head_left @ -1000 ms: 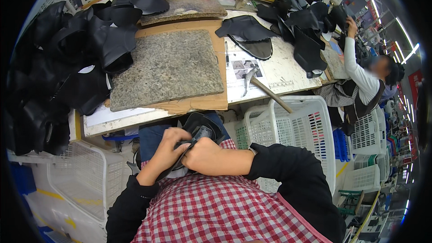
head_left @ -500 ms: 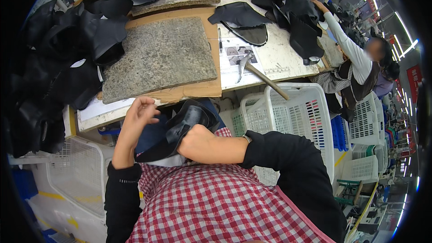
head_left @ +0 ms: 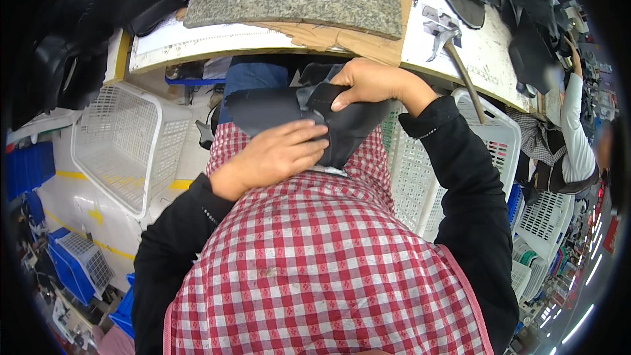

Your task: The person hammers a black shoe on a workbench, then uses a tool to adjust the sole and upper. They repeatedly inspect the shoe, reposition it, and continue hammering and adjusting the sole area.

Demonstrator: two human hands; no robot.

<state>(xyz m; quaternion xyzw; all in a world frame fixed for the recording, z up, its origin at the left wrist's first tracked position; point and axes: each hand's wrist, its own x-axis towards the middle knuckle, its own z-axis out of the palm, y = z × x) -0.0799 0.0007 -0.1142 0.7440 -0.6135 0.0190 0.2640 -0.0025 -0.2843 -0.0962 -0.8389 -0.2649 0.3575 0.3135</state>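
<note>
White-topped bench [head_left: 488, 46] spanned upper view, surface scuffed, yellow trim [head_left: 118, 59] at left end. Pale floor [head_left: 64, 198] showed at left, crossed by yellow lines [head_left: 181, 185]. Bright strip lights [head_left: 578, 323] ran along lower right; red banner [head_left: 610, 235] hung near, lettering illegible.

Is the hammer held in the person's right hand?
No, the hammer lies on the white table, partly past its edge, while the right hand grips the black piece.
</note>
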